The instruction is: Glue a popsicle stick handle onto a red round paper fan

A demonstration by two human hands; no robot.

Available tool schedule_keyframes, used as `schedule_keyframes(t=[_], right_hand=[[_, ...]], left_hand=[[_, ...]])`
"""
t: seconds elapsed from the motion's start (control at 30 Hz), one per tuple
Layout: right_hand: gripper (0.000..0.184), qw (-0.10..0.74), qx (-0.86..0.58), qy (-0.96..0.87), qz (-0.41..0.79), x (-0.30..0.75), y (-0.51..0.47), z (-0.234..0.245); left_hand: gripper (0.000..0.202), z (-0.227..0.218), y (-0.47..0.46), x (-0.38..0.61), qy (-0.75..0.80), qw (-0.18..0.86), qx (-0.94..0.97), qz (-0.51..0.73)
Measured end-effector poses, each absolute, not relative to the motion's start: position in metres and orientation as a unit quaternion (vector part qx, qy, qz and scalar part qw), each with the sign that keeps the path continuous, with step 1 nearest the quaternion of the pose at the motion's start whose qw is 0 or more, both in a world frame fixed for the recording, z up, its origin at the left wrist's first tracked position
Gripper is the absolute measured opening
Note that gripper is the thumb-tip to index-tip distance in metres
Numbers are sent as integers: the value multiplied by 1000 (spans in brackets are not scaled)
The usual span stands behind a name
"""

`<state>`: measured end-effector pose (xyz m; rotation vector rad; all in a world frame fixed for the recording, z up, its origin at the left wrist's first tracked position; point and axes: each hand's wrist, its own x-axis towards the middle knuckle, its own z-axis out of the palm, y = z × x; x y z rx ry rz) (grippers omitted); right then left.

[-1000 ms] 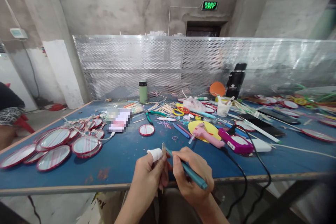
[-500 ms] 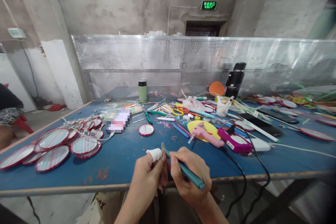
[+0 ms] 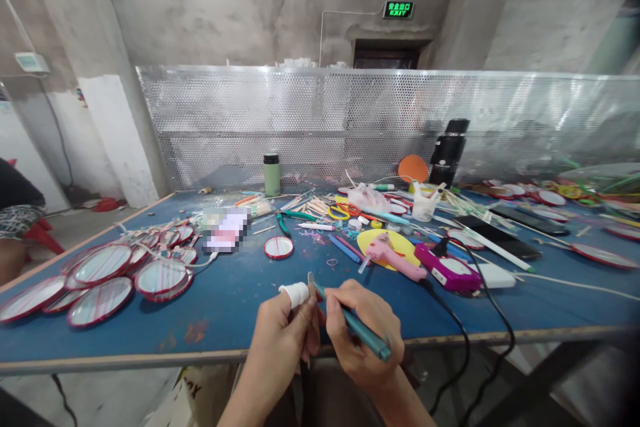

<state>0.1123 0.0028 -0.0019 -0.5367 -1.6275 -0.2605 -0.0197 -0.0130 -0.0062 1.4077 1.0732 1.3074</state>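
Note:
My left hand (image 3: pixel 285 337), with a white wrap round one finger, pinches a thin craft stick (image 3: pixel 311 279) upright at the table's front edge. Only the stick's rounded top shows clearly; the fingers cover most of the rest. A teal marker pen (image 3: pixel 367 333) is gripped in my right hand (image 3: pixel 367 327), its tip pointing at the stick. Whether the tip touches the stick I cannot tell. Beyond the hands, a small round red-rimmed mirror-like disc (image 3: pixel 279 248) lies on the blue table (image 3: pixel 225 300).
Several red-rimmed discs (image 3: pixel 100 302) are heaped at left near a phone (image 3: pixel 227 230). Green-handled pliers (image 3: pixel 284 223), a pink glue gun (image 3: pixel 395 259) and a purple power strip (image 3: pixel 447 269) lie ahead. A green bottle (image 3: pixel 272 177) stands behind. A seated person (image 3: pixel 20 207) is at far left.
The marker pen and my right hand have shifted very slightly. My left hand and the craft stick stay in place.

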Motion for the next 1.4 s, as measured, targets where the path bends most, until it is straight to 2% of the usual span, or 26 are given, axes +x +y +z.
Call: schedule_keyframes(t=[1.4], right_hand=[[13, 640, -229, -725, -115, 114, 1, -1]], left_hand=[[50, -6, -14, -20, 437, 451, 568, 532]])
